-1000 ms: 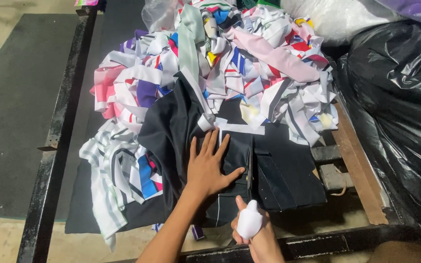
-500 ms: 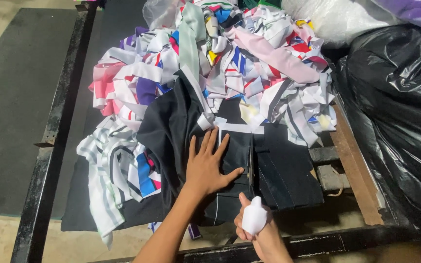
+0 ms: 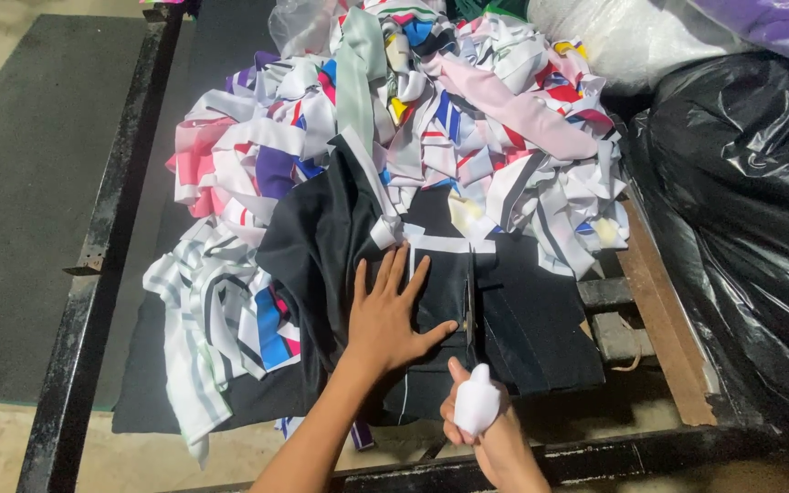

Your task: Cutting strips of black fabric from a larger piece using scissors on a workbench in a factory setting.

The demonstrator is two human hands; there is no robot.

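One black cloth (image 3: 504,319) is pinned flat by the open left hand (image 3: 390,315); one pair of scissors (image 3: 469,306) is gripped by the right hand (image 3: 486,429), near the table edge (image 3: 595,452).

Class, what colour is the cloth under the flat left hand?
Black cloth, with a white strip; head view.

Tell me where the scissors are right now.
In the head view, the scissors are low and centre-right, held in the right hand, blades on the black cloth just right of the flat left hand.
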